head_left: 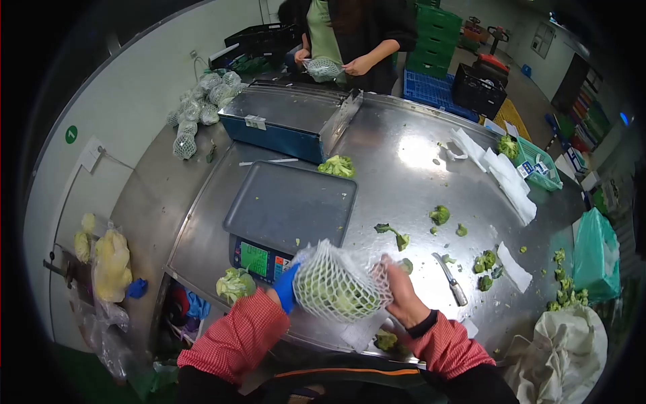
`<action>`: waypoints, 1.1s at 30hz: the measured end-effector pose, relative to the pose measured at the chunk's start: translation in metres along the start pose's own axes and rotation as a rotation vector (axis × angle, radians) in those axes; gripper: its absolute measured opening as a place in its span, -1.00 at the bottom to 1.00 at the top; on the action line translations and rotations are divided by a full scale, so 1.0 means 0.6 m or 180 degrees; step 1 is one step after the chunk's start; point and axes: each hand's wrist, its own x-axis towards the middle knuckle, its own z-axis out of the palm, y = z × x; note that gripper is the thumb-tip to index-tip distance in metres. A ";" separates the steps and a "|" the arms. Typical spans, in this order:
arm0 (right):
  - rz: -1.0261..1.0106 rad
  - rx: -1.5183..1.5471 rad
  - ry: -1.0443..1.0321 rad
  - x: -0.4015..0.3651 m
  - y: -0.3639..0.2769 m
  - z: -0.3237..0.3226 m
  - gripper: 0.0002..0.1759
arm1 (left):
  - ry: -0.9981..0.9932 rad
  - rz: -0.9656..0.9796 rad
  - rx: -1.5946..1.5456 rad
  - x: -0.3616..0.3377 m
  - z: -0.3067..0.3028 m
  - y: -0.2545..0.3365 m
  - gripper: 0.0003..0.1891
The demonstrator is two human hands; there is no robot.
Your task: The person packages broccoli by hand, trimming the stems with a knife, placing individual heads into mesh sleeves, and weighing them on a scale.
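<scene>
In front of me is a white foam net (340,279) with a pale green vegetable head inside, probably broccoli. My left hand (285,289), in a blue glove, grips the net's left side. At the right end, the fingers of my bare right hand (404,296) are closed on the mesh. Beside my left wrist sits a trimmed green head (235,285). Beyond the net is a digital scale with a grey tray (293,198) and a lit green display. A knife (452,281) lies right of my right hand, near several broccoli florets (484,261).
Netted heads (202,104) are piled at the far left. A metal box (286,118) stands behind the scale. Across the table a person (336,47) holds another net (323,69). A green basket (538,165), a teal bag (597,256) and a white sack (565,350) line the right side.
</scene>
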 end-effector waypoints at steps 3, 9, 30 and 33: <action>0.0133 0.0071 -0.0206 -0.026 0.018 -0.066 -0.68 | -0.0593 -0.0663 -0.0706 -0.007 0.006 -0.089 -0.54; -0.0448 -0.3785 -0.1038 -0.075 -0.014 -0.127 -0.54 | 0.0099 -0.0457 -0.0783 -0.072 0.116 -0.112 -0.64; 0.0599 -0.1937 -0.0733 0.198 -0.023 0.011 -0.24 | 0.0648 0.0278 -0.0159 -0.021 0.066 0.099 -0.66; -0.0546 -0.3718 0.0369 0.173 -0.072 0.015 -0.29 | 0.1758 0.0545 0.1656 -0.051 0.047 0.130 -0.57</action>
